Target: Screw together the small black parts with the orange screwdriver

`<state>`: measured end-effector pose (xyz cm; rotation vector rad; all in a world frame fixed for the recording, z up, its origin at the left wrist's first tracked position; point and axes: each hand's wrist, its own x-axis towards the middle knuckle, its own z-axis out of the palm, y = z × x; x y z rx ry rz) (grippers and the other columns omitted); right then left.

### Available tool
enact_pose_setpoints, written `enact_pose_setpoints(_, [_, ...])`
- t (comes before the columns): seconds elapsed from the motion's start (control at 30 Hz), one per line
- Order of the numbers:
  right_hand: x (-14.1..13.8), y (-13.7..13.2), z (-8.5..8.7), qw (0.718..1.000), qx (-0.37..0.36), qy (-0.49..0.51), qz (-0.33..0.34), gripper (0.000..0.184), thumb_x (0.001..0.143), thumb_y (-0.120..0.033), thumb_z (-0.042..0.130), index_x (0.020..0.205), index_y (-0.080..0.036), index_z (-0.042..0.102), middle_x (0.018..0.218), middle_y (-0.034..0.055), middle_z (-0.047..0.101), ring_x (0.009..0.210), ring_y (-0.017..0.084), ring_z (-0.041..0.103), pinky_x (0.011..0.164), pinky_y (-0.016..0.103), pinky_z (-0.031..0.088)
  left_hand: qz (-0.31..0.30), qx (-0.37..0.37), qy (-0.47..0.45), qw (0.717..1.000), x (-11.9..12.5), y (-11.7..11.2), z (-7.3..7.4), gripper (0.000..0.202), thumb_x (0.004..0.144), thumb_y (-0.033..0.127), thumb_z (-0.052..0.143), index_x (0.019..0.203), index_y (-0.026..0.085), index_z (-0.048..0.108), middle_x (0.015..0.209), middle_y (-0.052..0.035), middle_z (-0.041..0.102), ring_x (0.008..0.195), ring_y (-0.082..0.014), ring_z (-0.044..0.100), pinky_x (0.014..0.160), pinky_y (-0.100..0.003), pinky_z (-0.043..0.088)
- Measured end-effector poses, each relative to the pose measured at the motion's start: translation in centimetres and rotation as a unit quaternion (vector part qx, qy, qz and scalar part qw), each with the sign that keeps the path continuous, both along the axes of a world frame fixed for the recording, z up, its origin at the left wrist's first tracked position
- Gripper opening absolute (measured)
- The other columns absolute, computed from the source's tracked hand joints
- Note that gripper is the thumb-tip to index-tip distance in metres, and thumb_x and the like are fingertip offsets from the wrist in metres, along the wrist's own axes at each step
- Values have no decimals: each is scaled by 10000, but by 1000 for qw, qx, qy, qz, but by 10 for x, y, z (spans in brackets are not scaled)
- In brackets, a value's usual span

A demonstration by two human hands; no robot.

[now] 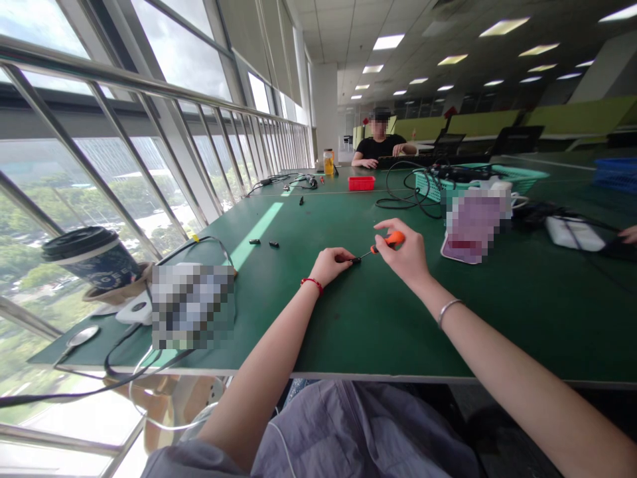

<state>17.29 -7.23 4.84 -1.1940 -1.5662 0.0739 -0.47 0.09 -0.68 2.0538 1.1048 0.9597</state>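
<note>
My left hand (332, 265) rests low over the green table and pinches a small black part (355, 260) between its fingertips. An orange and black screwdriver (395, 239) is gripped by its handle in my right hand (405, 255), thumb and fingers curled around it. The thin metal shaft slants down to the left, and its tip meets the black part or lies right beside it. Further left on the tabletop lie two similar small black parts, one (255, 241) next to the other (274, 244). Another dark piece (301, 200) lies farther back.
A coffee cup (94, 259) and pixelated object (192, 302) are at the left, with cables. Ahead stand a red tray (361, 183) and an amber jar (328, 162). A teal basket (517, 174) and purple phone-like object (470, 226) are at right. A person (381, 143) sits opposite.
</note>
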Motion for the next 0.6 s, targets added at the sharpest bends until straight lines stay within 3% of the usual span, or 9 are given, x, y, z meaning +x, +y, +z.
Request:
enact_pose_setpoints(0.13, [0, 3, -3, 1000, 18, -11, 9, 380, 729, -351, 574, 1080, -205, 580, 621, -40, 547, 587, 146, 534, 669, 279, 435, 11, 6, 7, 1000, 0, -1, 0, 160, 718, 151, 639, 845, 142, 736, 852, -58, 745, 803, -160, 686, 807, -273, 554])
enact_pose_setpoints(0.27, [1, 3, -5, 998, -54, -26, 31, 233, 782, -380, 486, 795, -213, 649, 610, -5, 618, 597, 159, 569, 620, 272, 414, 33, 23, 37, 998, 1, -4, 3, 174, 709, 143, 617, 838, 152, 733, 843, -49, 741, 806, -165, 677, 808, -281, 547])
enact_pose_setpoints(0.37, [2, 1, -3, 999, -39, 0, 36, 277, 798, -338, 437, 641, -209, 626, 689, 25, 674, 656, 167, 603, 618, 267, 422, 53, 40, 73, 995, 1, -5, 6, 188, 703, 154, 607, 840, 175, 734, 847, -35, 737, 825, -173, 668, 812, -291, 541])
enact_pose_setpoints(0.47, [4, 2, -3, 1000, -9, 24, -6, 286, 823, -354, 431, 688, -207, 636, 708, 34, 679, 677, 170, 613, 619, 265, 430, 60, 49, 88, 993, 0, -5, 6, 191, 696, 166, 611, 843, 191, 731, 859, -27, 736, 834, -173, 662, 812, -289, 537])
enact_pose_setpoints(0.6, [7, 13, -12, 997, -54, -49, -32, 245, 843, -400, 501, 889, -232, 673, 907, 35, 698, 807, 184, 623, 629, 262, 426, 63, 57, 95, 992, 0, -4, 5, 186, 686, 165, 620, 837, 195, 726, 857, -23, 733, 837, -173, 656, 807, -284, 530])
